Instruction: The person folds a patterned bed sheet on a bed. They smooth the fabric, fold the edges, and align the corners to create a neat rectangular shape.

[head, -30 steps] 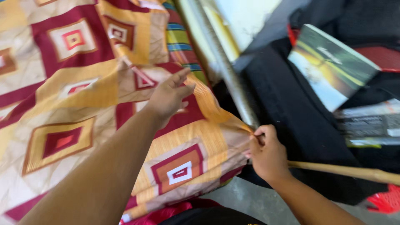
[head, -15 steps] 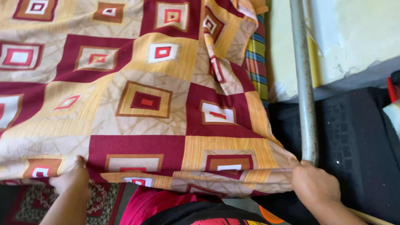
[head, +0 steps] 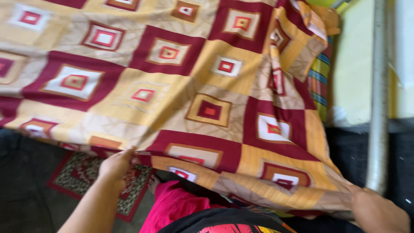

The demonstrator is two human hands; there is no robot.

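A patterned bedsheet (head: 181, 86) with maroon, orange and cream squares is spread over a bed and fills most of the view. My left hand (head: 115, 165) grips its near edge at the lower left. My right hand (head: 377, 211) holds the sheet's corner at the lower right, close to the foot of a grey metal pole (head: 378, 108). The sheet edge hangs between both hands.
A striped green and blue cloth (head: 320, 82) shows under the sheet at the right. A small patterned rug (head: 79, 174) lies on the dark floor at the lower left. My pink and black clothing (head: 189, 211) is at the bottom. A pale wall (head: 355, 64) is behind the pole.
The view has shifted left. My left hand has slid right along the sheet's near edge, and my right hand stays on the corner by the pole.
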